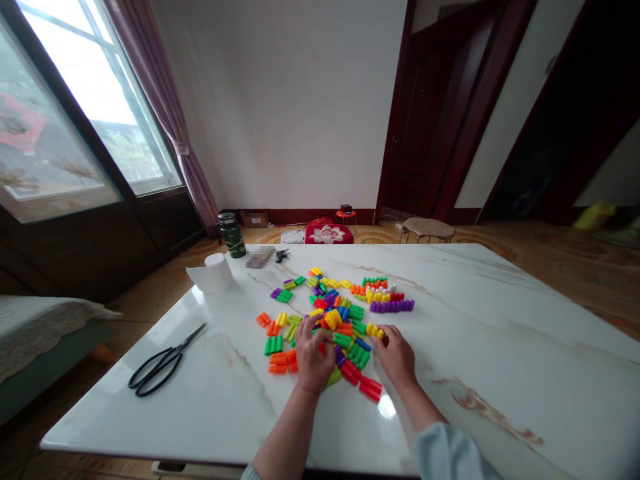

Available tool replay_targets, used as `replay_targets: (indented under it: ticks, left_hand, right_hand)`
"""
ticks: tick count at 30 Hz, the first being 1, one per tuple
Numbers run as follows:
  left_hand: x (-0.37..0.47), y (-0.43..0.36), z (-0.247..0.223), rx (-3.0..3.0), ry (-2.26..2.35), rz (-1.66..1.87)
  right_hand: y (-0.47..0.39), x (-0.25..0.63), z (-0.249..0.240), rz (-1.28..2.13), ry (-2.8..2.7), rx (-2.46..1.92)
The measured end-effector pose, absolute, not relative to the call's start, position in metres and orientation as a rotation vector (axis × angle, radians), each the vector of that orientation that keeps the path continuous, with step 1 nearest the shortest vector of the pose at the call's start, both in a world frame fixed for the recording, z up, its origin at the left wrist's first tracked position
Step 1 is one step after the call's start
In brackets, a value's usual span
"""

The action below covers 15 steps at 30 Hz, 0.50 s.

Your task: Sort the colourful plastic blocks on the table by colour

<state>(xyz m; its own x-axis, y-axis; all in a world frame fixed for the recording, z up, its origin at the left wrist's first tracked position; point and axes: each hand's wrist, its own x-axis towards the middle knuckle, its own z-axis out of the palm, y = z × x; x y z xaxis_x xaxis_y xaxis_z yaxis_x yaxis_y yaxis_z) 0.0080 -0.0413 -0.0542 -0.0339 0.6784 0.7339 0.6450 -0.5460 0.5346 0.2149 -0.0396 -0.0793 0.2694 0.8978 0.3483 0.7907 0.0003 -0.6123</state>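
Observation:
Many colourful plastic pieces lie in a loose pile on a white marbled table (225, 400). My left hand (314, 357) is over the pile's near side, its fingers bent among the pieces; what they hold, if anything, is hidden. At the pile's right edge, my right hand (395, 357) pinches the end of a short row of yellow pieces (374, 331). Behind it is a purple row (392, 306), with yellow, red, white, orange and green rows beyond. Two red pieces (370, 389) lie between my forearms. Orange pieces (278, 363) are left of my left hand.
Black-handled scissors (159, 370) lie at the table's left. Toward the far left corner are a white paper roll (218, 272), a camouflage flask (232, 235), a blurred flat item (260, 257) and keys (282, 255). A round stool (427, 228) stands beyond the table.

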Motion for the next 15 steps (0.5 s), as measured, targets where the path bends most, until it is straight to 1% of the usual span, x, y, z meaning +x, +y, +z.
replay_targets:
  ticks: [15]
  left_hand:
    - [0.0085,-0.0421,-0.0513,2.156,1.479,1.694]
  right_hand:
    - [-0.04,0.2142,-0.0798,0.175,-1.521,-1.786]
